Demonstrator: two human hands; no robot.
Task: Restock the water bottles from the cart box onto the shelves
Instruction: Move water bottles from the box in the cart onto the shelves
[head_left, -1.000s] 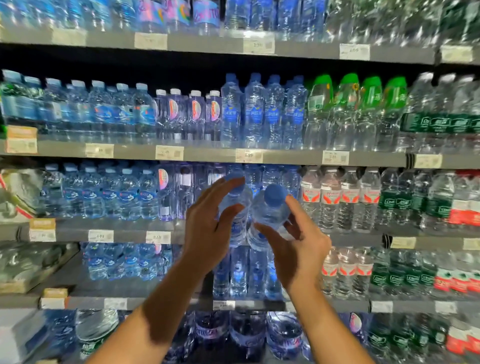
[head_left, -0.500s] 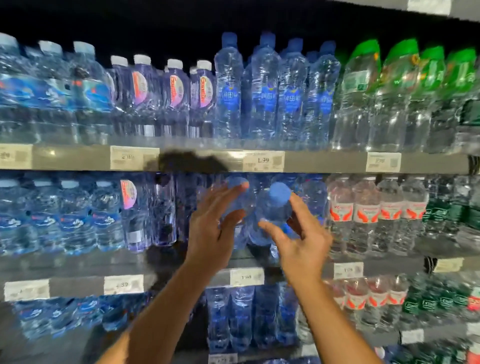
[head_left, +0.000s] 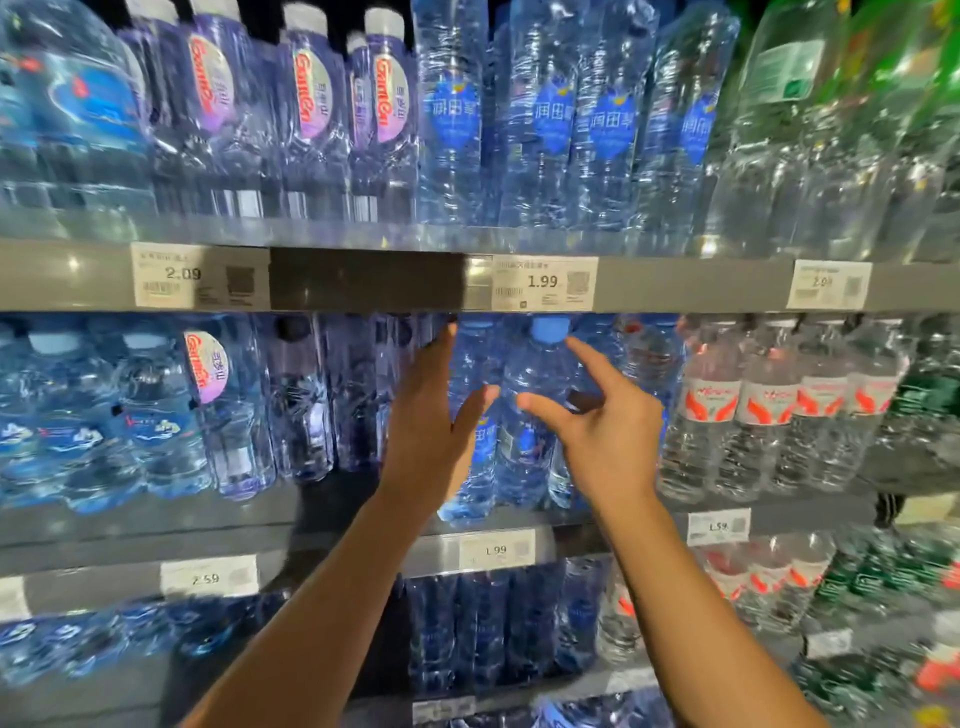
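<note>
Presently: seating two water bottles (head_left: 535, 364).
Left hand (head_left: 426, 426), right hand (head_left: 608, 436) straight-fingered, steadying, not gripping; next likely withdrawal toward six o'clock.

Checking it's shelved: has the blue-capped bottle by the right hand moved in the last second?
Yes. The blue-capped bottle went back onto the shelf; its cap now sits just beneath the upper 1.99 price tag.

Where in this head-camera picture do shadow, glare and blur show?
Head view: a dark shadow covers the shelf edge left of the upper 1.99 price tag; glare spots that edge far left; the 2.59 tag lower down is blurred.
</note>
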